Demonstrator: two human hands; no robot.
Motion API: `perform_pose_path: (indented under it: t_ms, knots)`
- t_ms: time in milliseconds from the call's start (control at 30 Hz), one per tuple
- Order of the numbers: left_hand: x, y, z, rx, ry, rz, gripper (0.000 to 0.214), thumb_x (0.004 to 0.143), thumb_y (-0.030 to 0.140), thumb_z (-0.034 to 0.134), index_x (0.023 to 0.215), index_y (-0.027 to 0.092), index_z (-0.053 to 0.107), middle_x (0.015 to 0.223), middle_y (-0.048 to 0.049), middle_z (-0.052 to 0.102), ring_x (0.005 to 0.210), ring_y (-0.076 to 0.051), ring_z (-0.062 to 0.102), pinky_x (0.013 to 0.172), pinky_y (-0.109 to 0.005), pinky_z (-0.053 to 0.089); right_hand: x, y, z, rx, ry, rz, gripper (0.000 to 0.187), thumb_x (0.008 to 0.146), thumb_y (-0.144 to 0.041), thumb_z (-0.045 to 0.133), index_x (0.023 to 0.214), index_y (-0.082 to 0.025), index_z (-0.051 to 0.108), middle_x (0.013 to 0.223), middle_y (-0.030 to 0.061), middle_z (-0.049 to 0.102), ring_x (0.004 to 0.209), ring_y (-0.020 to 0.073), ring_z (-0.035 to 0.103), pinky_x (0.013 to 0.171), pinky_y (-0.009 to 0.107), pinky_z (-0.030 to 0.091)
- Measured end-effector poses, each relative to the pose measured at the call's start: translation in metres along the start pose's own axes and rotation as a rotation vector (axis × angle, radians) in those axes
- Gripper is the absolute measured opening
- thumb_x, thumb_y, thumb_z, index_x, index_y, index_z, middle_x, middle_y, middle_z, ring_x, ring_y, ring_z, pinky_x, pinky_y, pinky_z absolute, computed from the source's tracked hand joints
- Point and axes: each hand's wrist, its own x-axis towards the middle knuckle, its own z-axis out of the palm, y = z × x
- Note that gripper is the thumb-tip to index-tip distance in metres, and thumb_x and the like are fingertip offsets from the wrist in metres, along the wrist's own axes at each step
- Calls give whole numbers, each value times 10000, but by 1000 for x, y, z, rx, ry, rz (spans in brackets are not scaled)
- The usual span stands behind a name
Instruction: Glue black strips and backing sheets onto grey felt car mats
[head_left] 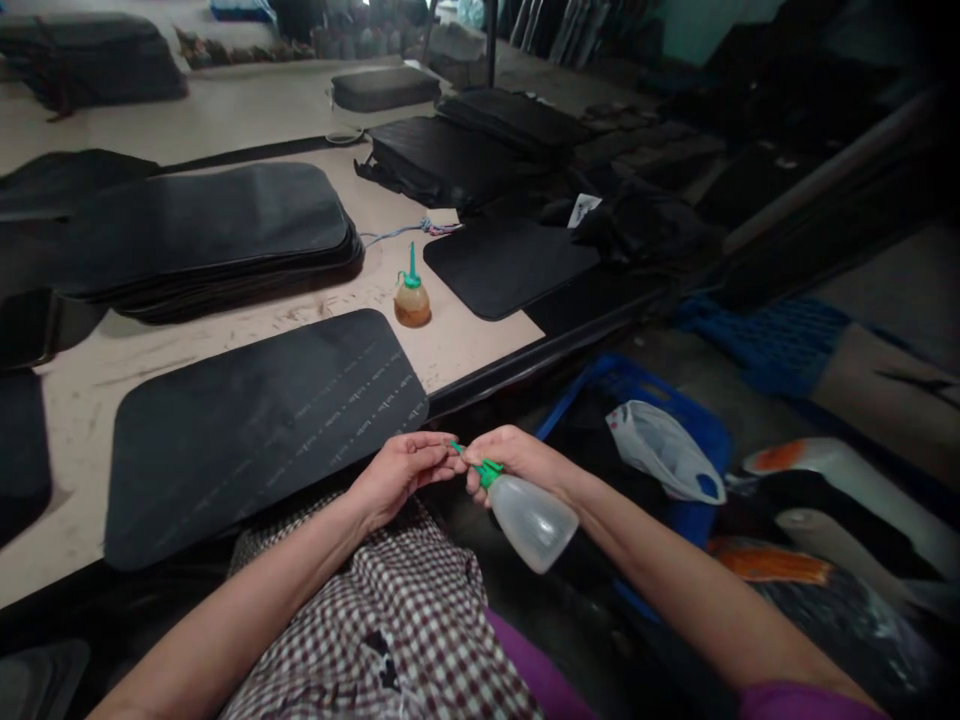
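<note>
A translucent squeeze bottle (534, 525) with a green cap and nozzle tilts over my lap, its body pointing down to the right. My right hand (517, 455) grips it around the green neck and nozzle. At the nozzle's tip, the fingers of my left hand (401, 472) are pinched together. On the table just beyond my hands lies a black rounded panel (262, 430) with rows of pale print. A second squeeze bottle (412, 303), with brown liquid inside and a green nozzle, stands upright behind that panel.
A thick stack of black panels (225, 225) sits at the left of the table (480, 352). Another black panel (510, 265) and black bags (450, 160) lie farther back. Right of the table edge are a blue crate (697, 440) with a white plastic bag (664, 445) and wrapped bundles.
</note>
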Motion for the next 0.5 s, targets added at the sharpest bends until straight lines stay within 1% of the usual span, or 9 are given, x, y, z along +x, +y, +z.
perform_pose_path:
  t_ms: [233,367,500]
  knots:
    - [0,-3,2,-24,8,-16,278,862,147,749,1117,43,705,1002,-168,765,865,-170,752,856,-245,597,0,5,-2,11,2,-3,228,803,-303,764,846,-82,722,709,91,715,575,171,681,547,266,568]
    - [1,-5,3,-25,9,-41,266,861,132,739,1107,37,706,985,-179,765,858,-176,755,835,-238,603,-2,3,-1,6,-2,24,224,777,-297,771,824,-83,724,688,83,706,565,174,676,550,275,571]
    - [1,-7,2,-26,-1,-51,289,846,153,761,1108,44,708,1003,-178,764,871,-176,753,841,-238,600,-3,3,-4,-2,0,59,241,754,-298,781,838,-78,730,692,85,707,560,174,669,554,280,564]
